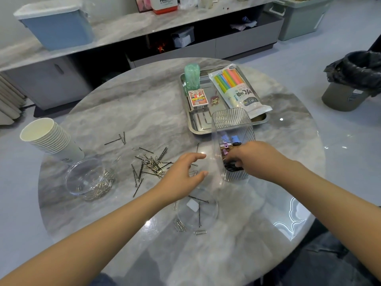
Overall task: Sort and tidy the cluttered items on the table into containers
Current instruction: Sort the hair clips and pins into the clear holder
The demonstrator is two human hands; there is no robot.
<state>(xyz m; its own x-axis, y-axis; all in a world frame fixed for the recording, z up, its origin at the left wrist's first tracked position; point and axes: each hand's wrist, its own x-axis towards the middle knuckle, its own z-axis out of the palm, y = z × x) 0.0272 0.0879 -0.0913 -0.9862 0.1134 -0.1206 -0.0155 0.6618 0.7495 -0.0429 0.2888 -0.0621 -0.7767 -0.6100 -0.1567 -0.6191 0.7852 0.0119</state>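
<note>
A clear ribbed rectangular container (232,120) stands mid-table with coloured clips and black hairpins inside. My right hand (252,156) reaches into its near end, fingers curled down among the black hairpins (232,167); whether it grips any I cannot tell. My left hand (183,172) hovers open just left of the container, fingers spread. A pile of hairpins and paper clips (152,164) lies left of that hand. A clear round dish (198,211) near me holds two hairpins and a white square. A clear round tub (88,178) at left holds several silver clips.
A stack of paper cups (49,137) lies tilted at the left edge. A steel tray (198,129) at the back holds a card box, a green tube and a pack of coloured straws (237,87). Loose paper clips (181,226) lie by the dish. A bin stands right of the table.
</note>
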